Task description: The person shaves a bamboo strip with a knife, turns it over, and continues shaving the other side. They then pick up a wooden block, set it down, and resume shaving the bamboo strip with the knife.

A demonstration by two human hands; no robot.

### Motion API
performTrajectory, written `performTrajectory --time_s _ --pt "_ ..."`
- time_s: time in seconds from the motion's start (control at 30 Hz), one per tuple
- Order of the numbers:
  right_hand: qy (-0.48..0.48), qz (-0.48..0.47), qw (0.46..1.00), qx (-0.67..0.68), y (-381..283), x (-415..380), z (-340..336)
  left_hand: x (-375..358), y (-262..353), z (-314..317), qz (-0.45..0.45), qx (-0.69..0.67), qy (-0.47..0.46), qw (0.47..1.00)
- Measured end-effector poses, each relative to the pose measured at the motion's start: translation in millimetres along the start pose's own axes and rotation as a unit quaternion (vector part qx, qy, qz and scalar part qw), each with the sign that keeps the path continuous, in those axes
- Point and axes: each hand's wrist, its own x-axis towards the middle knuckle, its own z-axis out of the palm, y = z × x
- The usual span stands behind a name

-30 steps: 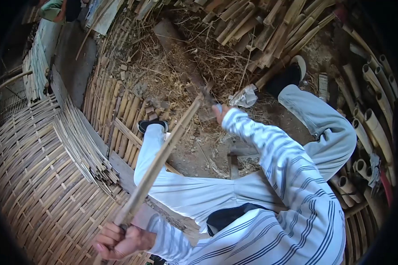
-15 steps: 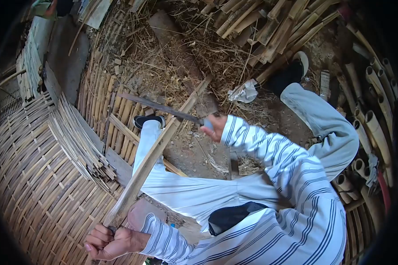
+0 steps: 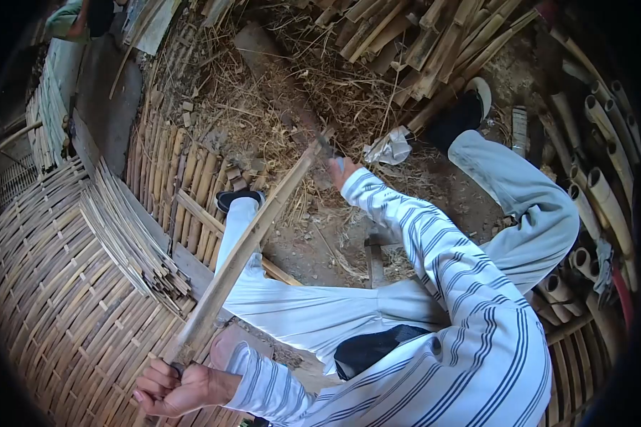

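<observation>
My left hand (image 3: 181, 390) is wrapped round the near end of a long split bamboo strip (image 3: 246, 245). The strip slants up and away across my lower leg, its far end over the littered ground. At that far end my right hand (image 3: 343, 169) is closed on the pale handle of a long knife (image 3: 325, 146). The knife's dark blade is smeared by motion and looks to be at the strip's tip; whether it touches cannot be made out. Behind the tip lies a brown log (image 3: 260, 53), among shavings.
Woven bamboo matting (image 3: 57, 306) curves along the left, with a bundle of thin slats (image 3: 124, 231) on it. Split bamboo pieces (image 3: 434, 43) are heaped at the top. Bamboo tubes (image 3: 605, 203) stack on the right. A crumpled white wrapper (image 3: 388, 147) lies near my right hand.
My right hand has moved up and slightly left with the knife, from across the middle of the strip to its far end. My left hand keeps its grip, almost unmoved.
</observation>
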Motion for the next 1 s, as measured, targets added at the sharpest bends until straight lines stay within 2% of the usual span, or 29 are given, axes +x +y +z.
performTrajectory --time_s 0.07,0.1,0.13,0.2,0.3,0.4,0.5,0.6,0.67,0.73,0.77,0.8,0.87,0.97,1.0 --pt "-0.019 -0.043 0.994 0.102 6.9 -15.0 10.9 -0.8 0.0 8.3 0.010 0.008 -0.005 1.000" --pt "-0.129 -0.181 0.975 0.025 4.7 -26.1 -14.2 1.0 -1.4 9.8 0.008 0.021 0.005 1.000" --pt "-0.173 -0.217 0.958 0.072 4.7 -36.3 -29.2 3.4 -4.0 10.6 0.006 0.034 0.015 0.999" --pt "-0.246 -0.151 0.957 -0.022 -16.5 -51.5 -75.6 5.6 -7.5 10.4 0.005 0.068 0.036 0.997" --pt "-0.086 0.025 0.994 0.060 -1.5 -20.4 -6.3 13.6 -12.8 9.7 -0.003 0.103 0.055 0.993" --pt "-0.013 -0.019 0.997 0.079 -11.4 -22.2 2.6 7.6 -7.0 23.2 0.004 0.118 0.064 0.991" --pt "-0.163 -0.144 0.975 0.051 -39.7 -55.1 -72.4 6.4 -4.5 25.7 -0.007 0.108 0.050 0.993" --pt "-0.192 -0.115 0.975 0.009 -19.6 -32.6 -62.0 6.1 -5.3 26.5 -0.011 0.126 0.080 0.989" --pt "-0.075 0.021 0.997 0.016 7.6 10.9 -3.5 4.2 -6.8 20.4 -0.012 0.135 0.112 0.984" --pt "-0.066 0.020 0.998 0.002 0.2 8.8 6.9 11.5 -13.2 15.4 -0.013 0.102 0.108 0.989" --pt "-0.033 -0.198 0.976 0.089 -10.6 -12.5 -18.5 13.6 -17.3 15.7 -0.013 0.092 0.117 0.989" --pt "-0.121 -0.095 0.986 0.058 -21.7 -32.4 -27.5 14.1 -16.0 9.8 -0.014 0.096 0.128 0.987" --pt "-0.205 -0.231 0.949 0.057 -34.7 -61.1 -67.6 17.6 -21.1 8.7 -0.013 0.130 0.132 0.983" --pt "-0.186 -0.142 0.970 0.058 -27.5 -54.7 -63.4 21.0 -23.9 6.8 -0.001 0.163 0.145 0.976" --pt "-0.144 -0.095 0.984 0.040 -10.0 -31.2 -26.6 19.3 -25.3 3.7 0.003 0.173 0.154 0.973"
